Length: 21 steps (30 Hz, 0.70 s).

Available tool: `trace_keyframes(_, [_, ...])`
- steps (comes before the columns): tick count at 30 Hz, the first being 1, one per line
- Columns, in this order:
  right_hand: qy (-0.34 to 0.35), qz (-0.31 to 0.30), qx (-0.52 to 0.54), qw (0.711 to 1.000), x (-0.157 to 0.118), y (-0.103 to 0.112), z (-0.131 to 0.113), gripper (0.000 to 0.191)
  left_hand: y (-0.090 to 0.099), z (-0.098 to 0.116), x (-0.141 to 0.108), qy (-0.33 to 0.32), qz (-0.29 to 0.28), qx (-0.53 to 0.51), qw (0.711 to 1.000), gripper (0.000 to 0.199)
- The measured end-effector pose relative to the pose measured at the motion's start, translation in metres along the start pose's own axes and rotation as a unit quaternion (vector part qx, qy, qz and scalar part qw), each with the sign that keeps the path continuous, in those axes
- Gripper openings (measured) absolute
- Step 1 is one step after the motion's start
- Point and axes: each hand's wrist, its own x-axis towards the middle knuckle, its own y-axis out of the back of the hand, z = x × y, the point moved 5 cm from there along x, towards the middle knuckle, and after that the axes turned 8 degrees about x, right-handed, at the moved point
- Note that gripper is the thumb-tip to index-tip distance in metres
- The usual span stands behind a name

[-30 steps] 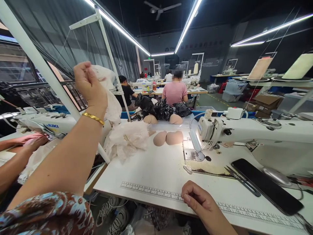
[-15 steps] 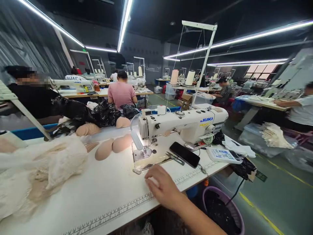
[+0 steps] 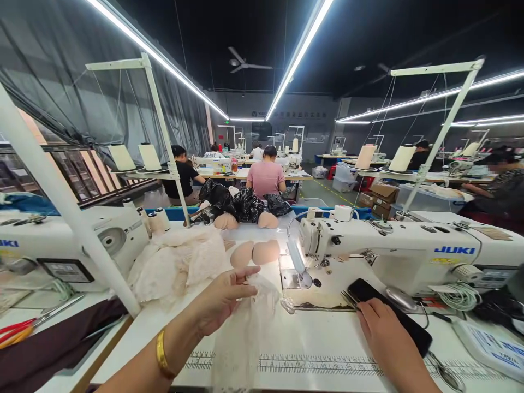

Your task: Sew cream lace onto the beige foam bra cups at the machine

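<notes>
My left hand (image 3: 223, 297), with a gold bracelet at the wrist, holds sheer cream lace (image 3: 241, 344) that hangs over the table's front edge. My right hand (image 3: 379, 322) has its fingers closed on the small thread snips (image 3: 350, 298), beside a black phone (image 3: 393, 316). Behind my hands stands a white sewing machine (image 3: 380, 245) with a lit needle area. Two beige cups (image 3: 254, 254) lie on the table left of the needle. A heap of cream lace (image 3: 180, 259) sits farther left.
Another sewing machine (image 3: 102, 240) and red-handled scissors (image 3: 24, 327) are at the left. Black plastic bags (image 3: 245, 202) lie behind the cups. A calculator (image 3: 491, 344) and coiled cable (image 3: 460, 296) are at the right. Several people sit farther back.
The view has swung left. My left hand has come into view holding lace. My right hand has moved right, from the bare table to the snips beside the phone, and closed on them.
</notes>
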Motion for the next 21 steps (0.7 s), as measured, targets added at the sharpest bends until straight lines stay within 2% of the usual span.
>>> trace_keyframes(3, [-0.103, -0.047, 0.125, 0.986, 0.007, 0.005, -0.014, 0.025, 0.005, 0.011, -0.011, -0.016, 0.005, 0.055, 0.998, 0.096])
trace_keyframes(6, [-0.191, -0.102, 0.279, 0.936, 0.016, 0.014, -0.054, 0.027, -0.001, 0.012, -0.017, -0.025, -0.022, 0.121, 0.992, 0.100])
trace_keyframes(7, [-0.184, -0.103, 0.310, 0.927, 0.021, 0.020, -0.074, 0.028, -0.005, 0.009, -0.018, -0.022, -0.037, 0.136, 0.990, 0.101])
trace_keyframes(9, [-0.098, -0.122, 0.345, 0.925, 0.034, 0.032, -0.117, 0.025, -0.013, 0.001, -0.016, -0.013, -0.063, 0.150, 0.987, 0.104])
trace_keyframes(12, [0.050, -0.061, 0.289, 0.954, 0.051, 0.048, -0.164, 0.020, -0.023, -0.009, -0.012, -0.002, -0.096, 0.133, 0.986, 0.110])
trace_keyframes(14, [0.106, -0.009, 0.205, 0.973, 0.058, 0.048, -0.180, 0.029, -0.028, -0.013, -0.009, 0.001, -0.114, 0.118, 0.986, 0.112])
trace_keyframes(16, [0.130, 0.021, 0.137, 0.982, 0.061, 0.043, -0.189, 0.036, -0.033, -0.016, -0.008, -0.001, -0.130, 0.113, 0.985, 0.111])
trace_keyframes(18, [0.139, 0.034, 0.109, 0.984, 0.064, 0.038, -0.195, 0.038, -0.038, -0.019, -0.006, -0.003, -0.138, 0.123, 0.983, 0.107])
trace_keyframes(21, [0.128, 0.021, 0.116, 0.985, 0.065, 0.036, -0.195, 0.040, -0.041, -0.018, -0.005, -0.006, -0.141, 0.157, 0.977, 0.099])
